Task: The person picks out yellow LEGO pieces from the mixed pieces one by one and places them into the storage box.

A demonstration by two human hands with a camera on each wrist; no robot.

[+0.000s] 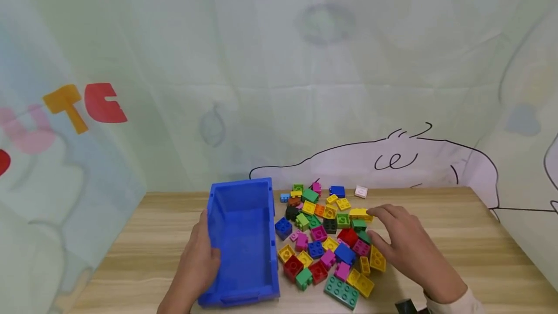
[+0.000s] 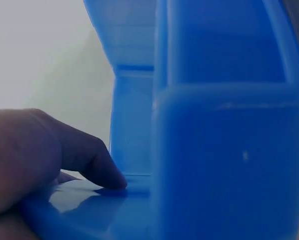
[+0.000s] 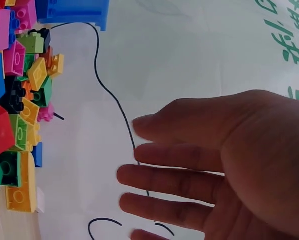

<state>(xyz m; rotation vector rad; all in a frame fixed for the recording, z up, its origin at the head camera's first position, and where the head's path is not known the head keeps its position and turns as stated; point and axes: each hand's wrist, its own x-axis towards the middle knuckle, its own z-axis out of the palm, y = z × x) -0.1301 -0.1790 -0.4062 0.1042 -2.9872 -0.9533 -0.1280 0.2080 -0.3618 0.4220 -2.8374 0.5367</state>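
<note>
An empty blue plastic bin [image 1: 244, 256] stands on the table, left of a spread of colourful toy building bricks. My left hand [image 1: 198, 260] grips the bin's left wall, the thumb [image 2: 107, 167] lying over its edge on the inside. At the right side of the bricks hovers my right hand [image 1: 407, 246], its fingers extended and apart, holding nothing. Its index fingertip is right by a long yellow brick [image 1: 360, 214], and its thumb is close to a dark green brick [image 1: 364, 237]. A large green brick [image 1: 341, 292] lies nearest the front.
The wooden table [image 1: 471, 241] extends to both sides. A printed cloth backdrop [image 1: 279, 110] hangs behind its far edge. A white brick [image 1: 361, 191] lies at the back, apart from most others. A small black object [image 1: 406, 306] shows at the bottom by the right sleeve.
</note>
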